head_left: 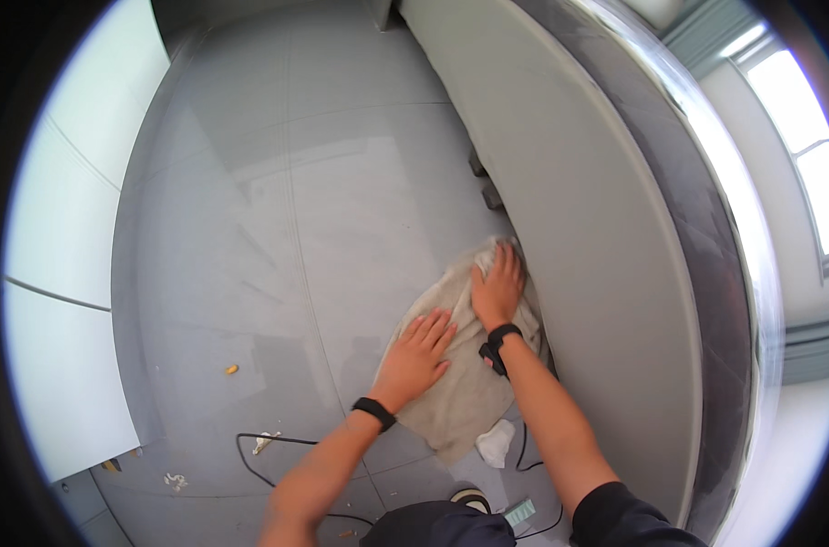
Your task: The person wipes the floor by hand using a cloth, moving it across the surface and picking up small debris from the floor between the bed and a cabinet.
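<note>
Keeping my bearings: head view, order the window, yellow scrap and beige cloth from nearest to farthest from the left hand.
1. Beige cloth, under the left hand.
2. Yellow scrap, on its left.
3. Window, at upper right.

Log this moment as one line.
left hand: open on beige cloth | right hand: on cloth's far end, near grey panel | cloth: wrinkled, on grey floor

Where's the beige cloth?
In the head view, the cloth lies on the floor, mostly right of centre, under the left hand and right hand, beside the grey panel.
</note>
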The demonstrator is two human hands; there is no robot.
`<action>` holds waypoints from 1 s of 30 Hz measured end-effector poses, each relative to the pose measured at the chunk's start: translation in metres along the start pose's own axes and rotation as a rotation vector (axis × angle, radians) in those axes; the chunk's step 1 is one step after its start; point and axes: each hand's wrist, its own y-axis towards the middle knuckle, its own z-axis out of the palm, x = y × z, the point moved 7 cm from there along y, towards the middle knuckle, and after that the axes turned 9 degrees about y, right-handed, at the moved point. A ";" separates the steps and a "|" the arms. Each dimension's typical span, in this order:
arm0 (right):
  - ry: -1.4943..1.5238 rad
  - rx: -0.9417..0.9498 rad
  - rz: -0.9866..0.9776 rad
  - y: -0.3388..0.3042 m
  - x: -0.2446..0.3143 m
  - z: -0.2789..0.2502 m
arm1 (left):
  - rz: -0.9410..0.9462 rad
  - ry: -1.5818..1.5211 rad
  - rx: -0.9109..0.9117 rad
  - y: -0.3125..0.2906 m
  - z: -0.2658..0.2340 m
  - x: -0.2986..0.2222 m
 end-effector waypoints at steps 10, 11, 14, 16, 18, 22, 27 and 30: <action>-0.028 0.076 -0.717 0.081 0.218 0.118 | -0.324 0.203 -0.097 0.017 -0.047 0.105; 0.029 0.120 -0.845 0.066 0.241 0.127 | -0.383 0.130 -0.127 0.001 -0.044 0.112; 0.479 0.255 -0.965 -0.031 0.331 0.153 | -0.613 0.162 -0.156 -0.097 -0.068 0.121; 0.652 0.465 -0.969 -0.108 0.373 0.160 | -0.785 0.201 0.090 -0.138 -0.075 0.102; 0.817 0.768 -0.957 -0.204 0.390 0.154 | -0.715 0.213 0.276 -0.160 -0.077 0.071; 0.652 0.913 -1.642 -0.365 0.371 0.091 | -0.496 0.187 0.218 -0.218 -0.049 0.030; 0.592 0.681 -1.528 -0.321 0.350 0.039 | -0.546 -0.024 0.292 -0.244 -0.086 -0.001; 0.374 0.551 -1.295 -0.205 0.310 0.078 | -0.394 -0.005 0.252 -0.208 -0.102 0.021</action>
